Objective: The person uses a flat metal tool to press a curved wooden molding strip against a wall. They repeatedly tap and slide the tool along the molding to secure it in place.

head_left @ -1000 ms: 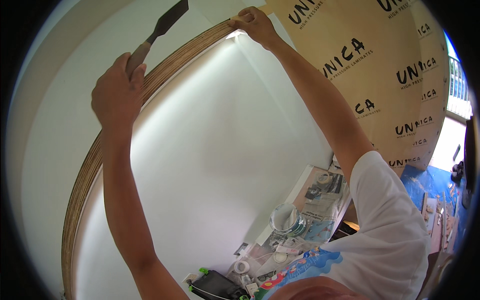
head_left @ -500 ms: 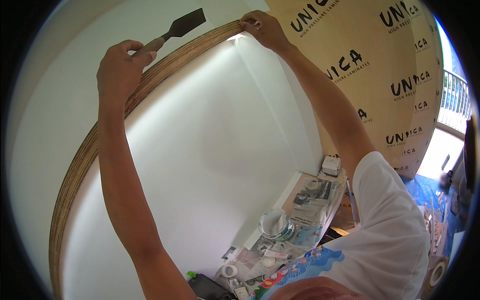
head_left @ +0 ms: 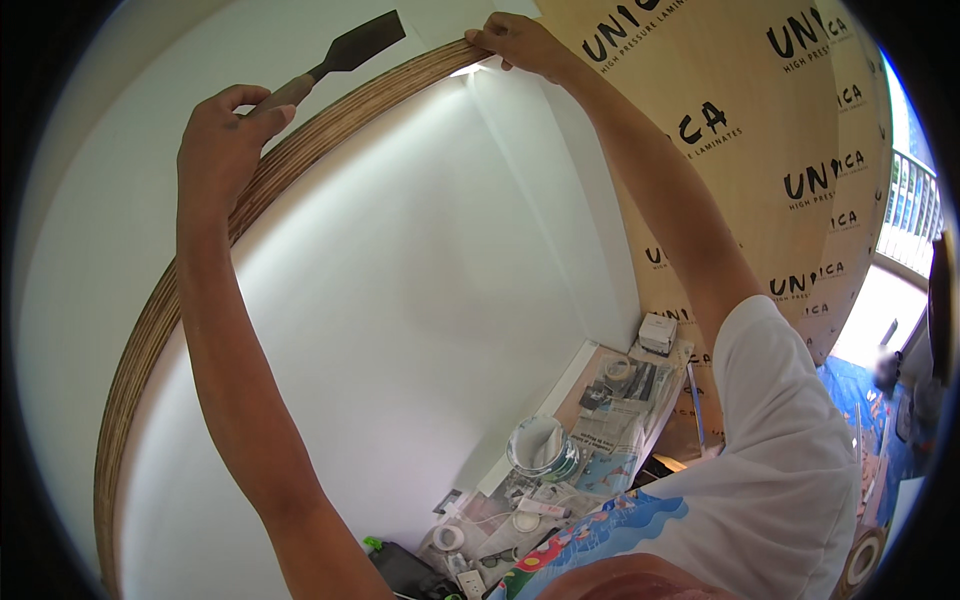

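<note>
Raised at the upper left, my left hand [head_left: 215,145] is closed round the handle of a putty knife [head_left: 365,42], its wide dark blade pointing up and to the right. The knife lies just above a long layered wooden edge [head_left: 335,115], which looks curved and borders a white panel lit by a strip of light. At that edge's far right end, my right hand [head_left: 525,45] has its thumb and fingertips pinched together against the wood. Whatever thin thing may be between those fingertips is too small to make out.
Below stands a newspaper-covered ledge [head_left: 610,435] with a plastic tub [head_left: 540,446], tape rolls [head_left: 449,538], a small white box [head_left: 657,334] and glasses. Printed tan sheeting [head_left: 740,190] covers the right wall. Blue sheeting [head_left: 850,385] lies on the floor at far right.
Both hands have shifted slightly left, the putty knife moving along with my left hand. My right fingers have changed their pose at the wooden edge. The view has turned a little.
</note>
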A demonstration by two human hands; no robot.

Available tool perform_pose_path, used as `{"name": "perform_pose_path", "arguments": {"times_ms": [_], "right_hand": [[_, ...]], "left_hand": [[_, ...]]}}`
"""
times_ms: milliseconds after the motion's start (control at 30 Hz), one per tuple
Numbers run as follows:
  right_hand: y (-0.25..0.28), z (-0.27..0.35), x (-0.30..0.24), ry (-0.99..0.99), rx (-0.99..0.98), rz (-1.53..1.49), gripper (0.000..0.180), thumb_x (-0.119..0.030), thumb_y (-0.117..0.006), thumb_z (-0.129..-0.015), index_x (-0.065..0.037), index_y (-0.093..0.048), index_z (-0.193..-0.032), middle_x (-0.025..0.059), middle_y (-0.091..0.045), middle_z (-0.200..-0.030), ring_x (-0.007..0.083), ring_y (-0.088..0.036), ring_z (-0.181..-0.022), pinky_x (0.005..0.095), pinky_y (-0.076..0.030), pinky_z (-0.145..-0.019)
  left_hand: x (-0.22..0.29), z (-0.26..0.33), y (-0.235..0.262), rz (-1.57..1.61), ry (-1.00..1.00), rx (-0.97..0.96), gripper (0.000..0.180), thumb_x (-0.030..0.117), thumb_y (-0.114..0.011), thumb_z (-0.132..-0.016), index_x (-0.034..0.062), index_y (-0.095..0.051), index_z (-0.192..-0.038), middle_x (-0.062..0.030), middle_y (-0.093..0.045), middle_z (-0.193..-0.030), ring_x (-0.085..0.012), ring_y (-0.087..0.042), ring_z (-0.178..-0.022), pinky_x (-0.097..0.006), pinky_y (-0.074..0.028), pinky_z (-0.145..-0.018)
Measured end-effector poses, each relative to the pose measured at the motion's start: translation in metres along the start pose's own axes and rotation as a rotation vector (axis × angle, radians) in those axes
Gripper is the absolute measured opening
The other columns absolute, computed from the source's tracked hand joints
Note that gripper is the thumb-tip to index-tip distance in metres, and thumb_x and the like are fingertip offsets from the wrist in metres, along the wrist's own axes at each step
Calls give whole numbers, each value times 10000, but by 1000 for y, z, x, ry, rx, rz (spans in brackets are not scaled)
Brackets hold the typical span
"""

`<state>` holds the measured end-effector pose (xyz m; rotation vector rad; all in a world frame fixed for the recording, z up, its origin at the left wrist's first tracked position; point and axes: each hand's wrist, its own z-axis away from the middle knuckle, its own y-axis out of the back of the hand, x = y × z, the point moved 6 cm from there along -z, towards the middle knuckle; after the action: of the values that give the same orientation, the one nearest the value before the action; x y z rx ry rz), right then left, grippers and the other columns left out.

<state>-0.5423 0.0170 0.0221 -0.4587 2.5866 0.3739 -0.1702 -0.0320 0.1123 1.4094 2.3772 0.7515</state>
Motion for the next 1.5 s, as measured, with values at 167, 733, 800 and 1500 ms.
{"name": "perform_pose_path", "arguments": {"times_ms": [167, 733, 800, 1500], "right_hand": [[2, -7, -8, -10, -16, 208, 357, -401, -561, -986, -60, -635, -910, 75, -668, -792, 155, -617, -652, 338, -515, -660], [12, 15, -2, 150, 135, -81, 303, -318, -580, -1015, -25, -591, -939, 56, -566, -800, 185, -512, -730, 348, -476, -687], [38, 14, 18, 342, 149, -260, 320, -335, -611, -1008, -22, -593, -941, 57, -573, -803, 179, -519, -729, 354, -493, -697], [23, 11, -17, 75, -51, 54, 348, -353, -766, -928, -33, -648, -996, 87, -684, -916, 184, -614, -853, 341, -511, -763]], "left_hand": [[-2, 1, 1, -14, 12, 13, 546, 347, -767, -821, 0, -694, -1236, -106, -735, -910, -169, -651, -753, -319, -502, -719], [-7, 5, 9, -16, 15, 41, 593, 367, -773, -822, 3, -669, -1279, -118, -729, -889, -158, -635, -691, -313, -498, -674], [-4, 2, 5, 19, 6, 39, 595, 363, -776, -822, 3, -667, -1282, -122, -732, -895, -160, -646, -718, -314, -502, -686], [0, 4, 3, 81, 47, -5, 609, 335, -794, -819, 0, -650, -1306, -118, -718, -917, -174, -654, -769, -307, -500, -699]]}}
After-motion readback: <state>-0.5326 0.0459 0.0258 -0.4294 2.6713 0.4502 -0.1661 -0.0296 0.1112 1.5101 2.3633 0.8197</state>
